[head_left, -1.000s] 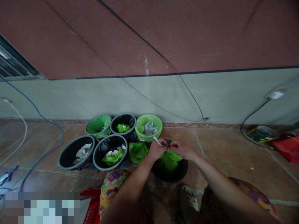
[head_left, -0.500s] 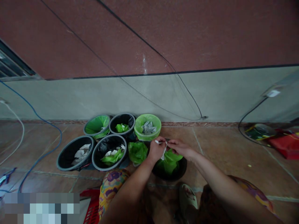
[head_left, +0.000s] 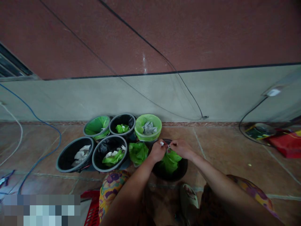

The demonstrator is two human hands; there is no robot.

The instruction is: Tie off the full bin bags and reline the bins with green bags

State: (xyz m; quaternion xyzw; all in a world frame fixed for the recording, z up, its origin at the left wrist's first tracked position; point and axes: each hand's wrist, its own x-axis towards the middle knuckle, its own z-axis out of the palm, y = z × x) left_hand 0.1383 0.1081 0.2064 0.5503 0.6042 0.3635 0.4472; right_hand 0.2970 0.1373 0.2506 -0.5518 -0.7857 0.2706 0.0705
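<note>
Over a dark round bin (head_left: 182, 172), both my hands are close together with the fingers pinched. A crumpled green plastic bag (head_left: 171, 161) sits in this bin, its gathered top just under my fingers. My left hand (head_left: 158, 150) grips a thin white strip (head_left: 162, 143), one end of which sticks up by its fingers. My right hand (head_left: 182, 148) pinches the same strip from the other side, where it crosses at the bag's neck. The exact crossing of the strip is too small to make out.
Left of the dark bin stands a small bin with a green liner (head_left: 138, 153). Beyond are several grey-rimmed bins (head_left: 110, 169) with crumpled paper and plastic, and a green-lined bin (head_left: 148, 138) by the wall. A red basket (head_left: 92, 208), blue cable (head_left: 44, 155) and red object (head_left: 285, 146) lie around.
My hands have shifted slightly, and the white end that hung down over the green bag no longer shows. The bag's top sits lower and the bin's far rim is now visible.
</note>
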